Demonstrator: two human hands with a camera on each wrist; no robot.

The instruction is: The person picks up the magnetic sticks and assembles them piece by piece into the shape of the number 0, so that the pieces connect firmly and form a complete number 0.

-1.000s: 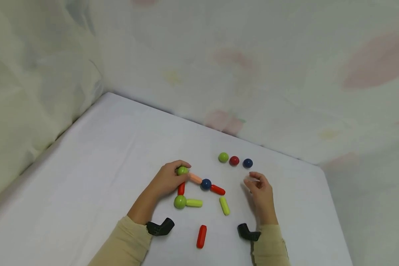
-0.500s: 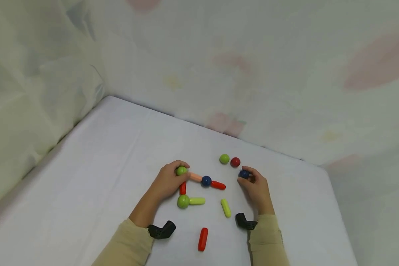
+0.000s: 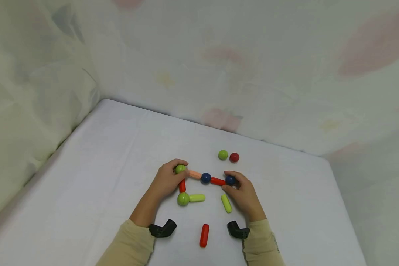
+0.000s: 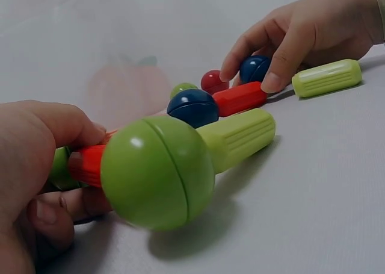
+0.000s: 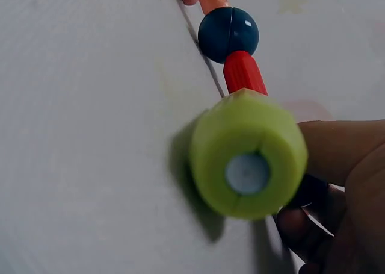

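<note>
The right hand (image 3: 242, 194), pinching the blue ball (image 3: 230, 180), had carried it from 1 o'clock onto the red rod (image 3: 217, 181), extending the chain whose green ball (image 3: 180, 169) the left hand (image 3: 166, 183) gripped.

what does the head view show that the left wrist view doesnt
Only the head view: the lone red stick near the sleeves and the whole white table.
Only the left wrist view: the ribbed surface of the green stick, close up.
Both: the right hand pinching a blue ball at the red stick's end, the left hand, and the middle blue ball.
</note>
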